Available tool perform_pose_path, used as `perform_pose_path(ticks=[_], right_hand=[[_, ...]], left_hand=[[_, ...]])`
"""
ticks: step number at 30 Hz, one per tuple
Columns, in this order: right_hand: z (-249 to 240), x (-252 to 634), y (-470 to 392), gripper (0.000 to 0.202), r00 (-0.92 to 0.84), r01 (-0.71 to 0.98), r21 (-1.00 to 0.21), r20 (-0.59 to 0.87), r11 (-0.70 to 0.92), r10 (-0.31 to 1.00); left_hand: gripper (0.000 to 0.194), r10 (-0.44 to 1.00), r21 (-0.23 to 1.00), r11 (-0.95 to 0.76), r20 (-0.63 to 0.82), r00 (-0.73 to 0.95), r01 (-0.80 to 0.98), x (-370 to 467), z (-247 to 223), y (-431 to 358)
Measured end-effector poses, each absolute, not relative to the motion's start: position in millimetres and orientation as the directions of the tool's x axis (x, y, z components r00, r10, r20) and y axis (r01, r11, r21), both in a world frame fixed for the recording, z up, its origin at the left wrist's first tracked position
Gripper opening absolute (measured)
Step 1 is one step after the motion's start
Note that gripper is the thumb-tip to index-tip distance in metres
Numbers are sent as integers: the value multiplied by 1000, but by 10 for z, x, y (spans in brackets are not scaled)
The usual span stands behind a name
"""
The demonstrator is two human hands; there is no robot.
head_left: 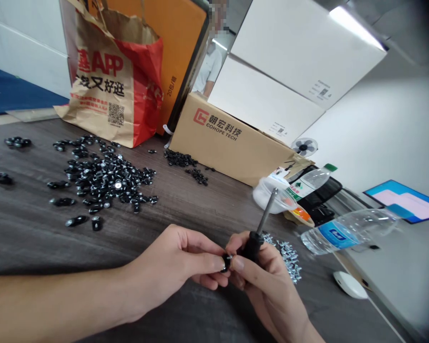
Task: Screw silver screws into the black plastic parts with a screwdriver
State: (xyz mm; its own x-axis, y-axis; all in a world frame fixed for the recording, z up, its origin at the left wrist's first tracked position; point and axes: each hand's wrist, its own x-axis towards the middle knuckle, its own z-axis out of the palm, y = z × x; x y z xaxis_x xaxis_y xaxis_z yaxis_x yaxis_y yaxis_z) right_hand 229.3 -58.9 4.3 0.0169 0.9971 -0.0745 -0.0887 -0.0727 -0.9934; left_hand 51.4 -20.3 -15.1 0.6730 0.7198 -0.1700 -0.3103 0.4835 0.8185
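My left hand [186, 267] pinches a small black part [226, 262] between thumb and fingers, near the bottom middle. My right hand [264, 276] meets it there, thumb and index fingertip at the part's right side. A screwdriver [254, 243] with a black handle is held in the same right hand, its metal shaft pointing up and slightly right. Behind that hand lies a pile of silvery screws [289, 259], partly hidden. On the left of the dark table [32, 243] spreads a large heap of black parts with shiny metal bits [107, 178].
A paper bag [107, 85] and a cardboard box [232, 143] stand at the back, with smaller black pieces [180, 158] before them. To the right are a plastic bowl [271, 195], a lying bottle [346, 233] and a white mouse [350, 285]. A person [209, 66] is behind.
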Motion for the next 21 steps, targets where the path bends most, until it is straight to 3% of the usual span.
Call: perform_pose_path(ticks=[13,21], right_hand=[[105,2243,-601,20,45,-82,-994,-73,-69,996],[42,2293,-589,8,-39,18,-999,46,47,998]], left_hand=[[13,722,811,493,-180,668,-315,522,-137,-209],[13,703,835,473,-163,693,-283,514,-143,-197]])
